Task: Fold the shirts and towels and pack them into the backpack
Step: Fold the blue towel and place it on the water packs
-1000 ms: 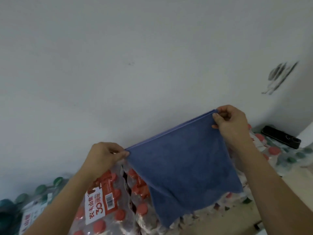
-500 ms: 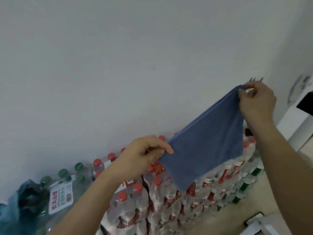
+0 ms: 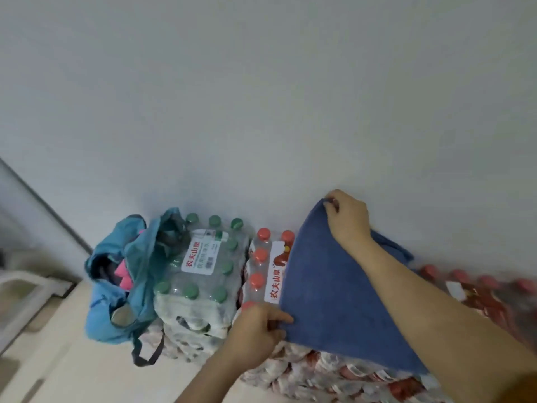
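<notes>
— Blue towel (image 3: 334, 286), where?
— Spread over the red-capped bottle packs (image 3: 261, 254), right of the teal backpack (image 3: 110, 303).
— And the fingers?
— Left hand (image 3: 255, 330) pinches its near corner; right hand (image 3: 348, 219) pinches the far corner by the wall (image 3: 261, 97).

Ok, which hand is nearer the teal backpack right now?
Left. The left hand pinches the near corner of the blue towel, with the green-capped bottle pack between it and the teal backpack. The right hand grips its far corner, farther right.
</notes>
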{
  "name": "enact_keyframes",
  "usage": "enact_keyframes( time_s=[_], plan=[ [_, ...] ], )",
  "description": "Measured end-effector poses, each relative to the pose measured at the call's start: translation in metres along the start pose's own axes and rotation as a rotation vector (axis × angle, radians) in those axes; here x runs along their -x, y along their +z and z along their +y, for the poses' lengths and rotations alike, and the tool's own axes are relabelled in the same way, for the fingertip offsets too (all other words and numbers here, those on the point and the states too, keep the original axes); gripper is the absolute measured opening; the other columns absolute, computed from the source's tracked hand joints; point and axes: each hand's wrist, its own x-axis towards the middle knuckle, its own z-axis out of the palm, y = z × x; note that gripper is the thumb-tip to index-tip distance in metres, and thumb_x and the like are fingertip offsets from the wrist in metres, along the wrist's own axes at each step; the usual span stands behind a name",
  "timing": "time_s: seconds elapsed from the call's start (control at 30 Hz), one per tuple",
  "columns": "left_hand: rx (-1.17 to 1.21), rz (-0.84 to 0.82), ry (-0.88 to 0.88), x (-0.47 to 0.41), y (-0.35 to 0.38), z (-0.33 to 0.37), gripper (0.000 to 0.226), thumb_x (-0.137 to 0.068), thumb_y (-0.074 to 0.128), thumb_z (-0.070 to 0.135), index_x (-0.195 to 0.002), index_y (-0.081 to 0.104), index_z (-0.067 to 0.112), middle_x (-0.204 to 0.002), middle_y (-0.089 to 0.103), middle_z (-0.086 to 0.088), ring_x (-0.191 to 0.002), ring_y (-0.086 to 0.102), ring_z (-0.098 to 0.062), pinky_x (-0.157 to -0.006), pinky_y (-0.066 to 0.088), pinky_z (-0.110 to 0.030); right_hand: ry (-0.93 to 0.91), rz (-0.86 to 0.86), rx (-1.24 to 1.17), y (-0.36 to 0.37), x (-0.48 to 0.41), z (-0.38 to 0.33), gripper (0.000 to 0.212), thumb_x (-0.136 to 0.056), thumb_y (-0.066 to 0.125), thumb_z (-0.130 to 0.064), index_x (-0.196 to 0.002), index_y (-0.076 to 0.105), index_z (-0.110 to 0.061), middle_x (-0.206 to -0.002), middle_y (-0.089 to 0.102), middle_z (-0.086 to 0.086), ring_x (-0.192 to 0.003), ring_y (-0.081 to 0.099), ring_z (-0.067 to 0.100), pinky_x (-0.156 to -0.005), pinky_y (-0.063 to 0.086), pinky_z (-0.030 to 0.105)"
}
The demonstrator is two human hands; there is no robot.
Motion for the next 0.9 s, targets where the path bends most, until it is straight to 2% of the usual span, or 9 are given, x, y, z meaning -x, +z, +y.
enact_keyframes(
  time_s=[0.07, 0.13, 0.3, 0.47, 0.53, 0.6, 0.7, 0.8, 0.9],
  plan=[
    [0.098, 0.039, -0.1, 0.007, -0.004, -0.017, 0.035, -0.081, 0.064, 0.0, -0.109, 0.071, 0.019, -0.086, 0.054, 0.018, -0.068, 0.053, 0.011, -0.069, 0.036, -0.003, -0.038, -0.072, -0.005, 0.032, -0.006, -0.008, 0.016, -0.096, 0.047, -0.015, -0.097, 0.063, -0.012, -0.092, 0.068, 0.008, -0.085, 0.06, 0.025, -0.072, 0.042, 0.03],
    [0.191, 0.056, -0.149, 0.013, -0.008, -0.025, 0.041, -0.082, 0.06, -0.004, -0.107, 0.069, 0.026, -0.087, 0.055, 0.016, -0.071, 0.054, 0.007, -0.069, 0.038, -0.005, -0.064, -0.111, -0.003, 0.053, -0.011, -0.015, 0.016, -0.095, 0.049, -0.015, -0.097, 0.064, -0.01, -0.092, 0.069, 0.009, -0.086, 0.06, 0.027, -0.074, 0.045, 0.032],
    [0.388, 0.005, -0.267, 0.024, -0.02, -0.031, 0.055, -0.081, 0.045, -0.015, -0.116, 0.065, 0.022, -0.111, 0.06, 0.009, -0.072, 0.054, 0.016, -0.066, 0.04, -0.005, -0.102, -0.215, -0.014, 0.085, -0.018, -0.024, 0.015, -0.094, 0.049, -0.016, -0.095, 0.064, -0.012, -0.09, 0.069, 0.007, -0.085, 0.061, 0.026, -0.078, 0.05, 0.039],
    [0.489, 0.042, -0.362, 0.027, -0.027, -0.043, 0.05, -0.064, 0.046, 0.012, -0.099, 0.073, 0.036, -0.074, 0.06, 0.016, -0.064, 0.049, -0.002, -0.063, 0.041, -0.017, -0.098, -0.277, -0.023, 0.108, -0.018, -0.031, 0.017, -0.096, 0.048, -0.018, -0.097, 0.063, -0.012, -0.092, 0.068, 0.007, -0.087, 0.061, 0.027, -0.075, 0.049, 0.036],
    [0.569, 0.093, -0.397, 0.027, -0.029, -0.046, 0.047, -0.063, 0.047, 0.013, -0.095, 0.075, 0.033, -0.066, 0.059, 0.014, -0.063, 0.049, -0.004, -0.063, 0.043, -0.018, -0.079, -0.361, -0.031, 0.114, -0.017, -0.03, 0.023, -0.097, 0.047, -0.022, -0.114, 0.061, -0.016, -0.107, 0.068, 0.006, -0.099, 0.061, 0.026, -0.085, 0.049, 0.035],
    [0.65, 0.141, -0.412, 0.028, -0.032, -0.046, 0.043, -0.068, 0.049, 0.007, -0.097, 0.076, 0.023, -0.068, 0.064, 0.013, -0.062, 0.053, -0.002, -0.061, 0.044, -0.016, -0.09, -0.524, -0.025, 0.113, -0.012, -0.028, 0.041, -0.097, 0.047, -0.026, -0.138, 0.045, -0.02, -0.133, 0.057, 0.003, -0.119, 0.054, 0.024, -0.099, 0.043, 0.034],
    [0.667, 0.19, -0.4, 0.032, -0.037, -0.051, 0.045, -0.062, 0.05, 0.012, -0.096, 0.077, 0.023, -0.089, 0.072, 0.0, -0.075, 0.058, -0.008, -0.069, 0.048, -0.023, -0.203, -0.661, 0.035, 0.094, 0.006, -0.029, 0.059, -0.098, 0.046, -0.037, -0.151, 0.021, -0.028, -0.154, 0.031, -0.004, -0.14, 0.029, 0.019, -0.112, 0.029, 0.037],
    [0.654, 0.173, -0.375, 0.036, -0.042, -0.059, 0.043, -0.064, 0.057, 0.013, -0.1, 0.076, 0.029, -0.103, 0.07, -0.008, -0.084, 0.059, -0.016, -0.079, 0.048, -0.033, -0.185, -0.543, 0.117, 0.057, 0.042, -0.019, 0.058, -0.097, 0.042, -0.045, -0.15, 0.019, -0.035, -0.155, 0.025, -0.009, -0.144, 0.018, 0.016, -0.114, 0.023, 0.046],
    [0.656, 0.132, -0.332, 0.038, -0.041, -0.067, 0.036, -0.075, 0.07, 0.008, -0.105, 0.074, 0.027, -0.097, 0.071, -0.008, -0.083, 0.058, -0.016, -0.075, 0.048, -0.025, 0.159, -0.295, -0.064, 0.016, 0.099, 0.011, 0.05, -0.096, 0.048, -0.04, -0.143, 0.036, -0.029, -0.146, 0.041, -0.006, -0.135, 0.036, 0.02, -0.108, 0.035, 0.048]
  ],
)
